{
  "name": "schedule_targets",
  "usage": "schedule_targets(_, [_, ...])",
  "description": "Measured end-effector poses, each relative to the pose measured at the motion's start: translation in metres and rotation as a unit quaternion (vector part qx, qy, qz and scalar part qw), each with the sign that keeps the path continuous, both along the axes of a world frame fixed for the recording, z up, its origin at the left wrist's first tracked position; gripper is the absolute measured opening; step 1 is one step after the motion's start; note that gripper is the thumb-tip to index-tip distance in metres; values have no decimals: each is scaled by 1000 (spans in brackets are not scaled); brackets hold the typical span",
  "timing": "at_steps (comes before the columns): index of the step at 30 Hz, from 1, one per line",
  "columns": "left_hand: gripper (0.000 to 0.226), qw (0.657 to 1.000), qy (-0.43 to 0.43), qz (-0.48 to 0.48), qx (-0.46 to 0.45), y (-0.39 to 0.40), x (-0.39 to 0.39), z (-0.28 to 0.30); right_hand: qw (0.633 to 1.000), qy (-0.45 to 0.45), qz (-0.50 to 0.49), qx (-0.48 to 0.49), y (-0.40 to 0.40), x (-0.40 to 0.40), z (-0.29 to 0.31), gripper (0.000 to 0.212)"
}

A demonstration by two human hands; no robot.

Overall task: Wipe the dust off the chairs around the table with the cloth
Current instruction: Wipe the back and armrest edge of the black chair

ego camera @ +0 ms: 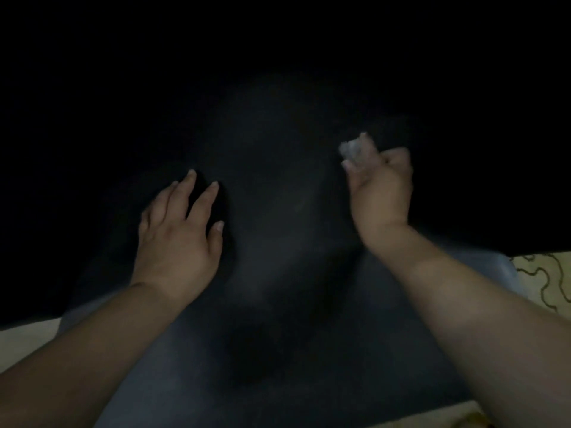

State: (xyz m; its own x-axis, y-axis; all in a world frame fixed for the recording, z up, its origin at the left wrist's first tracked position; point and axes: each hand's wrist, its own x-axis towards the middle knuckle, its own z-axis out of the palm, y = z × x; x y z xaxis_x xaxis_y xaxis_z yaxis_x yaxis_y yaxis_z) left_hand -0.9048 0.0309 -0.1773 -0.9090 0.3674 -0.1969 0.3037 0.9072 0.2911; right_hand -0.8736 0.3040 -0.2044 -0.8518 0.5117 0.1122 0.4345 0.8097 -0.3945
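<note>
The cloth (355,151) is a small, pale, crumpled wad, blurred and half hidden, pinched at the fingertips of the right hand (381,186), which is raised at centre right of the view with its fingers curled in around the wad. Only a little of the fabric shows above the knuckles. Below and between both arms spreads a broad dark grey surface (278,304), dim and smooth; the light is too poor to tell whether it is a chair seat or something else. The left hand (179,233) lies to the left of centre with fingers straight and spread wide, palm down on or just over that dark surface; contact cannot be made out. The two hands are well apart, the right one higher in the view than the left. Both bare forearms reach in from the bottom corners. At the right edge a pale patterned fabric (543,279) with dark curling lines shows, and a plain pale strip (27,338) shows at the lower left. Everything beyond the hands is black.
</note>
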Motion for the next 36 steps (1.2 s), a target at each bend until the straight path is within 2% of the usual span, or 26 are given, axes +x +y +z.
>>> schedule_targets(4, [57, 1000, -12, 15, -11, -14, 7, 7, 984, -33, 151, -93, -101, 44, 7, 38])
schedule_targets(6, [57, 1000, -20, 17, -17, -22, 14, 9, 964, -47, 250, -84, -141, 84, 17, 46])
schedule_targets(7, [57, 999, -21, 17, -18, -27, 17, 10, 959, -47, 268, -79, -141, 91, 19, 48])
schedule_targets(8, [57, 999, -21, 19, -18, -32, 21, 10, 961, -43, 256, -94, -133, 88, 19, 45])
schedule_targets(10, [57, 999, -21, 27, -17, -41, 27, 10, 980, -23, 167, -109, -109, 67, 19, 37])
schedule_targets(12, [57, 999, -23, 39, -16, -50, 34, 8, 994, -14, 100, -37, -83, 32, 17, 46])
schedule_targets(15, [56, 998, -30, 53, -19, -63, 45, 4, 998, -20, 53, -41, -85, 0, 15, 48])
schedule_targets(17, [56, 998, -33, 54, -23, -70, 55, 2, 991, -33, 128, -36, -118, 14, 15, 50])
schedule_targets(20, [57, 998, -39, 54, -24, -77, 69, 2, 964, -56, 259, -19, -158, 76, 14, 60])
schedule_targets(23, [58, 997, -52, 45, -30, -80, 83, 4, 940, -75, 334, 9, -152, 138, 12, 64])
schedule_targets(26, [57, 997, -64, 31, -35, -79, 96, 12, 919, -96, 381, 34, -126, 173, 20, 54])
schedule_targets(28, [57, 997, -68, 24, -41, -78, 101, 23, 929, -92, 359, 21, -110, 179, 30, 56])
schedule_targets(32, [60, 995, -71, 23, -63, -76, 104, 59, 975, -92, 192, -65, -95, 164, 68, 63])
schedule_targets(36, [60, 995, -71, 8, -72, -70, 104, 107, 981, -82, 119, -132, -101, 133, 111, 53])
